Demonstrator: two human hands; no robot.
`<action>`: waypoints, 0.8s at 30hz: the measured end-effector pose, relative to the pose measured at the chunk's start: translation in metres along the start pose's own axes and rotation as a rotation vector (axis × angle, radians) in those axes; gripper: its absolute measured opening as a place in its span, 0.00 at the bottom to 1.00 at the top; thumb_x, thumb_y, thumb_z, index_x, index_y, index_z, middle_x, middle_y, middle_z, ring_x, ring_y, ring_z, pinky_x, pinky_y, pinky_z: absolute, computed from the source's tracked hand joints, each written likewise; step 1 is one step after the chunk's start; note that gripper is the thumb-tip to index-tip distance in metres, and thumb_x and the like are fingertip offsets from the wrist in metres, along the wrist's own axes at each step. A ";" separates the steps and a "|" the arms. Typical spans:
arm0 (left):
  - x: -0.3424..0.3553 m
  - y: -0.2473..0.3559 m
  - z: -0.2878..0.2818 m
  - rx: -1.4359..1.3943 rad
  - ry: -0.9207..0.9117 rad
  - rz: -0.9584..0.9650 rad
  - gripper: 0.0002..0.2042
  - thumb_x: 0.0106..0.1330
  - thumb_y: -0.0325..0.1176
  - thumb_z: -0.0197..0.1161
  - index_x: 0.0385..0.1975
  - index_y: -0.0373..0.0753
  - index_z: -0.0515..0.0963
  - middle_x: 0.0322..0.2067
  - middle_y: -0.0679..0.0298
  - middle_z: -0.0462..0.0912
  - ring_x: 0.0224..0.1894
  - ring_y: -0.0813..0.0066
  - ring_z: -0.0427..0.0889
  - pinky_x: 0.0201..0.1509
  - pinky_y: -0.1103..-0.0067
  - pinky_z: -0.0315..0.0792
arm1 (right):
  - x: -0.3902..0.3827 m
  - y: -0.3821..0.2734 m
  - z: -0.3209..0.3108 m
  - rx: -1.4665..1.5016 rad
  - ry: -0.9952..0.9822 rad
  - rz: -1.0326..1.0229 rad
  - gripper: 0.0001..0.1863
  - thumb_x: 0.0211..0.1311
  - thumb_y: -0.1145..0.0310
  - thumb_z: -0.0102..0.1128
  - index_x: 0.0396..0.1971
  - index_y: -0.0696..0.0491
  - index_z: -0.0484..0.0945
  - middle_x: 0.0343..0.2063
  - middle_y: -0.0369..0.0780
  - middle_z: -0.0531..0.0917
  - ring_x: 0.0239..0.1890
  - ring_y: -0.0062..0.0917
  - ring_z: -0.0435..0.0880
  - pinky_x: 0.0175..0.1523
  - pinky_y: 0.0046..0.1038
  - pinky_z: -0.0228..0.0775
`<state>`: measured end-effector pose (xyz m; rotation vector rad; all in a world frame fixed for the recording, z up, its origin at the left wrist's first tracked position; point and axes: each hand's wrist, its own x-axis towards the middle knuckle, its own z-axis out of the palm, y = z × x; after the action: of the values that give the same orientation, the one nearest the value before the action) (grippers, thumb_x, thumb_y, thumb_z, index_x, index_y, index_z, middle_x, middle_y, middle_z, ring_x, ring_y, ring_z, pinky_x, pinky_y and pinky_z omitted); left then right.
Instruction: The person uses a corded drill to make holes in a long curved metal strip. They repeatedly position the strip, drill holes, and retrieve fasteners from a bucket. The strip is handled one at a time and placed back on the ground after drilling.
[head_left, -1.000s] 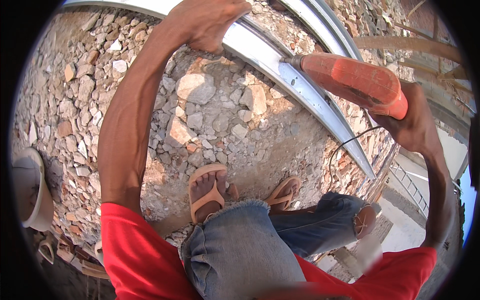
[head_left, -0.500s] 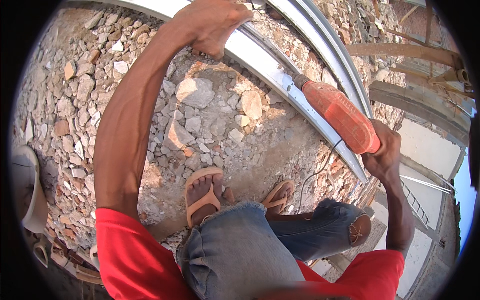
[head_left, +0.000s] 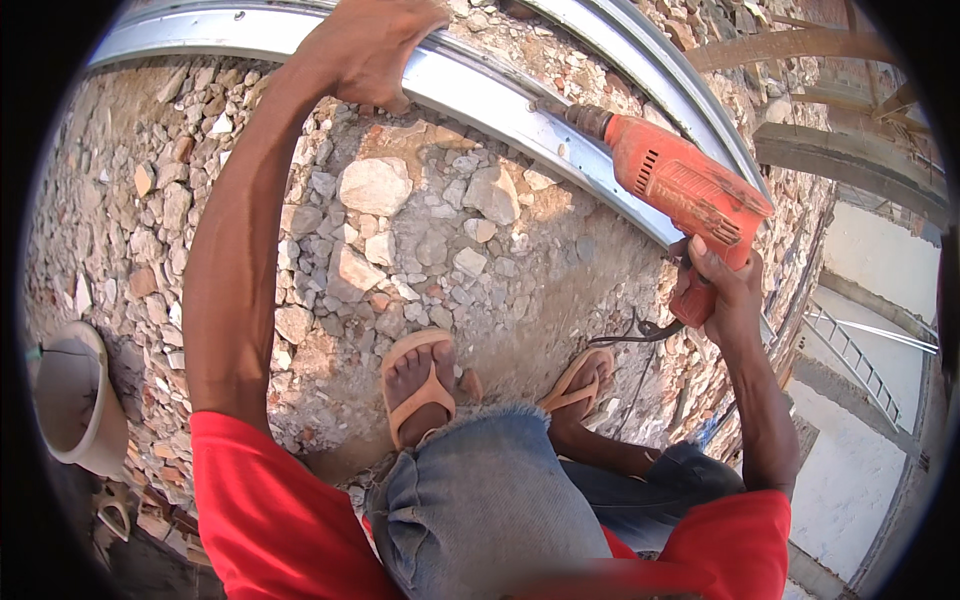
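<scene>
My right hand is wrapped round the handle of a red power drill, which now lies on its side in my grip. Its chuck points left and away, with the tip at the face of a long pale metal channel. Whether the bit touches the metal I cannot tell. At the top, my left hand grips that same channel, fingers curled over it and partly cut off by the picture's edge. A dark cord hangs from the drill's handle.
A second metal channel runs beyond the first. Broken stones and rubble cover the ground round my sandalled feet. A pale bucket stands at the left. Wooden poles and a ladder are at the right.
The drill has turned in my right hand's grip so its side and handle show, and its chuck has shifted left and up. My left hand has moved slightly left with the view.
</scene>
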<state>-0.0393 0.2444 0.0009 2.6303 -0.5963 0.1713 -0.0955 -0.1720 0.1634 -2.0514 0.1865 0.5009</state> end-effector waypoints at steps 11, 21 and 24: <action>-0.002 -0.002 0.004 0.057 -0.100 -0.095 0.44 0.40 0.51 0.80 0.62 0.41 0.75 0.52 0.48 0.82 0.58 0.49 0.78 0.64 0.56 0.67 | 0.010 -0.004 -0.006 -0.204 -0.003 -0.121 0.21 0.61 0.59 0.75 0.43 0.62 0.82 0.20 0.36 0.79 0.17 0.17 0.74 0.21 0.23 0.64; -0.001 -0.001 0.000 0.069 -0.120 -0.066 0.46 0.40 0.52 0.81 0.63 0.41 0.73 0.52 0.48 0.82 0.59 0.49 0.78 0.65 0.56 0.67 | 0.007 -0.014 -0.007 -0.480 0.035 -0.155 0.24 0.57 0.55 0.79 0.43 0.60 0.85 0.24 0.36 0.83 0.22 0.16 0.77 0.29 0.24 0.70; 0.000 0.001 -0.002 0.052 -0.146 -0.097 0.46 0.40 0.52 0.81 0.63 0.40 0.73 0.52 0.48 0.82 0.59 0.49 0.78 0.65 0.56 0.67 | 0.007 -0.015 -0.005 -0.529 0.041 -0.221 0.24 0.57 0.55 0.79 0.43 0.60 0.86 0.26 0.36 0.84 0.24 0.16 0.78 0.31 0.24 0.71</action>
<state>-0.0401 0.2443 0.0027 2.7323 -0.5158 -0.0357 -0.0830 -0.1684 0.1747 -2.5598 -0.1675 0.3976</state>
